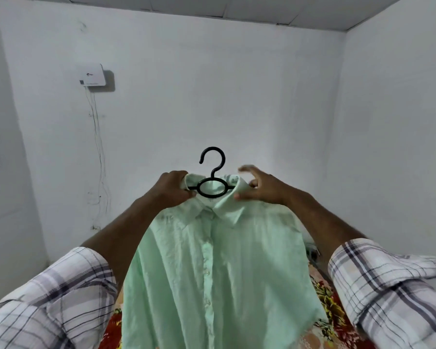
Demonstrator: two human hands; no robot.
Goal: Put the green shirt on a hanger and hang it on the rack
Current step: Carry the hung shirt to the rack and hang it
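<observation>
Fingers of the left hand (pixel 173 188) are curled tight round the collar of a pale green button-front cotton shirt (pixel 212 260), just left of a black plastic hanger (pixel 214 175) with an open hook and an oval ring at its neck. On the hanger's other side, the right hand (pixel 259 186) pinches the collar flap between thumb and a bent finger; its other fingers are spread and blurred. The hanger's arms disappear inside the shirt's shoulders, and its hook stands upright above the collar. The buttoned front hangs below the hanger, held up in the air. Bare forearms run back from the hanger to white plaid sleeves with grey lines (pixel 61 285). Below the hanger, behind the shirt's hem, lies a red and yellow floral bedspread (pixel 325 298). Up and left of the hanger, a white box with trailing cables (pixel 92 75) sits on the white wall (pixel 237 84).
</observation>
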